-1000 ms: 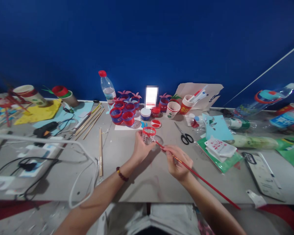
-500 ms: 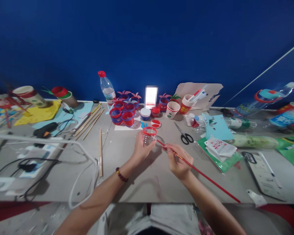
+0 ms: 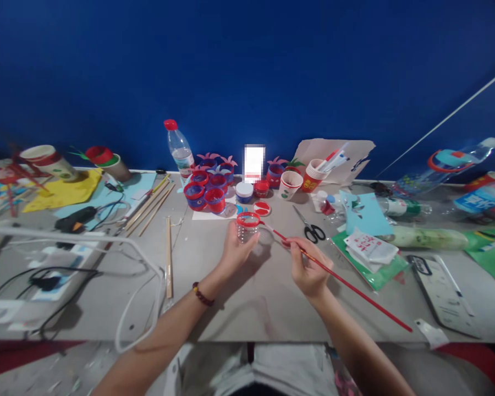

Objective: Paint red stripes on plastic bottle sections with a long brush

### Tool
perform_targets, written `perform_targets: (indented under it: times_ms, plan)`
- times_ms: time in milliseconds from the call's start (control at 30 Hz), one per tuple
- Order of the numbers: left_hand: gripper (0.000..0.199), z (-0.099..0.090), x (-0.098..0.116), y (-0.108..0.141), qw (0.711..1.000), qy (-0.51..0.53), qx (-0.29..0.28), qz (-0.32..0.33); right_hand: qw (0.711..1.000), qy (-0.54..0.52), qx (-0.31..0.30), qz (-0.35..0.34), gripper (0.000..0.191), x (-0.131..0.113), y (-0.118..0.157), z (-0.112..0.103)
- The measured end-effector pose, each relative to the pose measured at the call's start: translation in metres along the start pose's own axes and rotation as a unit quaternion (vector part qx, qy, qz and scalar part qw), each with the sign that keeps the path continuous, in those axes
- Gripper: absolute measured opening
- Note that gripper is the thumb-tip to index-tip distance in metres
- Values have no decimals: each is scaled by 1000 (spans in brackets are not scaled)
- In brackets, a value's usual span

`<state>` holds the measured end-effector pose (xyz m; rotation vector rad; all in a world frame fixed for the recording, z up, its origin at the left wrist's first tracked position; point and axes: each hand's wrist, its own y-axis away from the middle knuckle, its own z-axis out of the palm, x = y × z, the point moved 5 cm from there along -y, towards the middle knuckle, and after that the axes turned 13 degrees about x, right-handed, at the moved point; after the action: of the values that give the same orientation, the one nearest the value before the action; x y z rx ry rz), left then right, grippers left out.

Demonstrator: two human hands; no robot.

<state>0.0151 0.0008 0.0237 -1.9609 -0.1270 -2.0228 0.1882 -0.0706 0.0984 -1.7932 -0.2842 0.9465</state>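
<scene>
My left hand (image 3: 236, 250) is closed around a clear plastic cup (image 3: 247, 234) with a red-painted rim, holding it upright above the table. My right hand (image 3: 310, 269) grips a long red paintbrush (image 3: 357, 294) in a pinch. The brush tip points left, close to the cup's rim; whether it touches I cannot tell. Just beyond the cup lies a lid smeared with red paint (image 3: 262, 209). Behind that stand an opened red paint jar (image 3: 261, 188) and a white-lidded blue jar (image 3: 244, 192). Several red and blue painted cups (image 3: 215, 200) are grouped at the back left.
Black-handled scissors (image 3: 313, 232) lie right of the lid. A power strip (image 3: 68, 269) with a white cable (image 3: 148, 250) and a glue gun (image 3: 76, 219) occupy the left side. Wooden sticks (image 3: 169, 258) lie nearer. A phone (image 3: 441, 297) and plastic bottles (image 3: 408, 207) are at the right.
My right hand has moved slightly right and up with the paintbrush, its tip now higher on the cup. The cup has shifted a little left and appears slightly turned in my left hand.
</scene>
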Motion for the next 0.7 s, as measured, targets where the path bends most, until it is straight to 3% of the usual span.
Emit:
perform_targets:
  times_ms: [167, 367, 700]
  plan:
    - [44, 0, 1, -1, 1000, 17, -3, -22, 999, 3, 14, 32, 16, 15, 5, -3]
    - [59, -4, -5, -6, 995, 54, 40, -76, 999, 0, 9, 33, 16, 14, 7, -2]
    - [41, 4, 2, 1, 997, 43, -32, -51, 1000, -6, -5, 27, 16, 7, 7, 0]
